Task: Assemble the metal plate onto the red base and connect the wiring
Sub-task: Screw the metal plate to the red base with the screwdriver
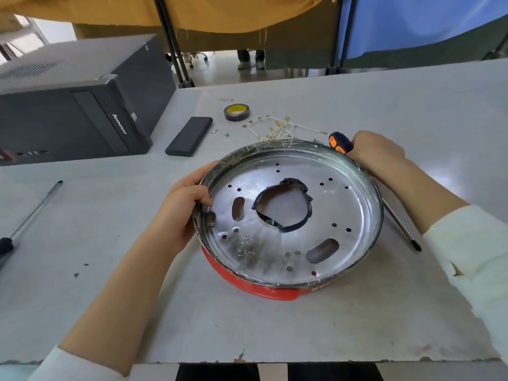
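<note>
A round metal plate [341, 204], with a taped central hole and several small holes, sits on the red base [264, 290] in the middle of the table. My left hand [181, 207] grips the plate's left rim, thumb inside. My right hand [376, 152] rests at the plate's far right rim and holds a screwdriver with a dark blue and orange handle [339, 143]; its shaft [401, 224] runs down the right side of the plate. A bundle of white wires with brass terminals [275, 127] lies behind the plate.
A black computer case [71, 105] lies at the left rear. A dark flat box [189, 136] and a tape roll [237, 112] sit behind the plate, with small screws [220, 132] nearby. Another screwdriver [30, 215] lies at the far left.
</note>
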